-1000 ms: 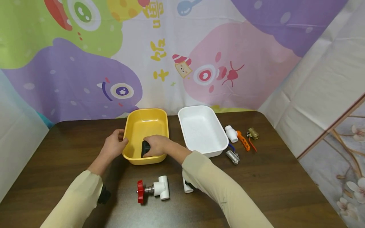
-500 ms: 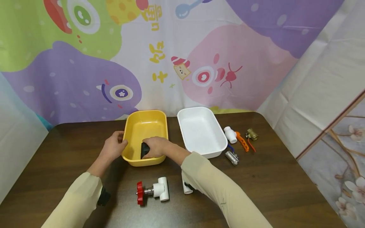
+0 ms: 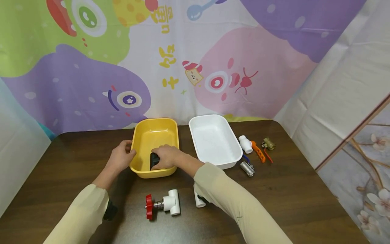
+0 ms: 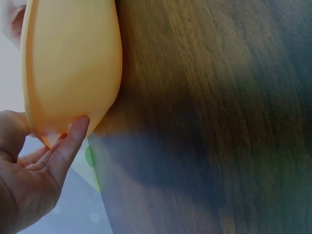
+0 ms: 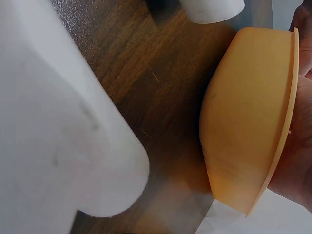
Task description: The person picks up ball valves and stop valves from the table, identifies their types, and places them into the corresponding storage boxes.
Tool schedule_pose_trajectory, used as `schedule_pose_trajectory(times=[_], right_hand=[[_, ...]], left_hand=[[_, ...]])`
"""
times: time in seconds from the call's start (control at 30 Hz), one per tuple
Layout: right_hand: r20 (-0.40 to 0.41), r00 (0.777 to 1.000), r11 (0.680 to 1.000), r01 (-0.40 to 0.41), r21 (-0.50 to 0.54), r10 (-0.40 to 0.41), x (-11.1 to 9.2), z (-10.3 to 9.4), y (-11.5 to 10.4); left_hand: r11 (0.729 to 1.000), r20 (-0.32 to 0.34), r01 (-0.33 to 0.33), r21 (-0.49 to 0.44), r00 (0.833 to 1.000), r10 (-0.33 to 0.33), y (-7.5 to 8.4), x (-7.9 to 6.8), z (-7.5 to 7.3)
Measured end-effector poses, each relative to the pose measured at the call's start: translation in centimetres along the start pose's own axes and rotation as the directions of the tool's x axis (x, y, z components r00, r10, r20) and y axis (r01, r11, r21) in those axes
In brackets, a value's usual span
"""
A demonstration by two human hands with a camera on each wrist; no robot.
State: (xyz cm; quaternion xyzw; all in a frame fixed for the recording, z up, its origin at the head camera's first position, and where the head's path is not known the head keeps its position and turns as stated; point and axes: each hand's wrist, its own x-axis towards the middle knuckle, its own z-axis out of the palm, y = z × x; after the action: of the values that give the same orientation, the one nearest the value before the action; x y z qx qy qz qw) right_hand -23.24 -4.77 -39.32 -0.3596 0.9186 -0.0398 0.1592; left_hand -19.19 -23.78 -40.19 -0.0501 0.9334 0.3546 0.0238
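Observation:
A yellow tub (image 3: 158, 134) stands on the dark wooden table (image 3: 289, 193), beside a white tub (image 3: 214, 140). My left hand (image 3: 122, 157) holds the yellow tub's left rim, and in the left wrist view one finger (image 4: 68, 146) lies against the yellow tub's (image 4: 73, 68) outer wall. My right hand (image 3: 166, 156) reaches down inside the tub near its front wall. Its fingers curl over a small black part (image 3: 153, 160), which is mostly hidden. The right wrist view shows the yellow tub's (image 5: 243, 122) outer wall and the white tub (image 5: 58, 122) close by.
In front of the yellow tub lies a white valve with a red handwheel (image 3: 163, 204). A white fitting (image 3: 199, 200) is half hidden under my right forearm. Right of the white tub lie a white valve with an orange lever (image 3: 251, 146), a brass valve (image 3: 269, 144) and a steel valve (image 3: 247, 167).

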Motion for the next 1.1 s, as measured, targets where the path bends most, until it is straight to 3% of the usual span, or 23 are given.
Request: schedule_pose_trajectory(times=[0.4,0.67,1.1], right_hand=[[-0.095,0.994,0.996,0.066,0.068,-0.059,-0.3,-0.3,1.3],[-0.193,0.975,0.985,0.133,0.112,-0.110,-1.3,-1.0,2.1],[-0.322,0.945,0.978,0.119,0.171,-0.059,-3.2,-1.9,3.9]], left_hand=[[1.000,0.008,0.002,-0.001,1.000,-0.002,0.0,0.0,0.0],[1.000,0.015,0.001,-0.009,1.000,-0.001,0.1,-0.1,0.0],[1.000,0.015,0.013,-0.002,1.000,-0.013,0.1,-0.1,0.1]])
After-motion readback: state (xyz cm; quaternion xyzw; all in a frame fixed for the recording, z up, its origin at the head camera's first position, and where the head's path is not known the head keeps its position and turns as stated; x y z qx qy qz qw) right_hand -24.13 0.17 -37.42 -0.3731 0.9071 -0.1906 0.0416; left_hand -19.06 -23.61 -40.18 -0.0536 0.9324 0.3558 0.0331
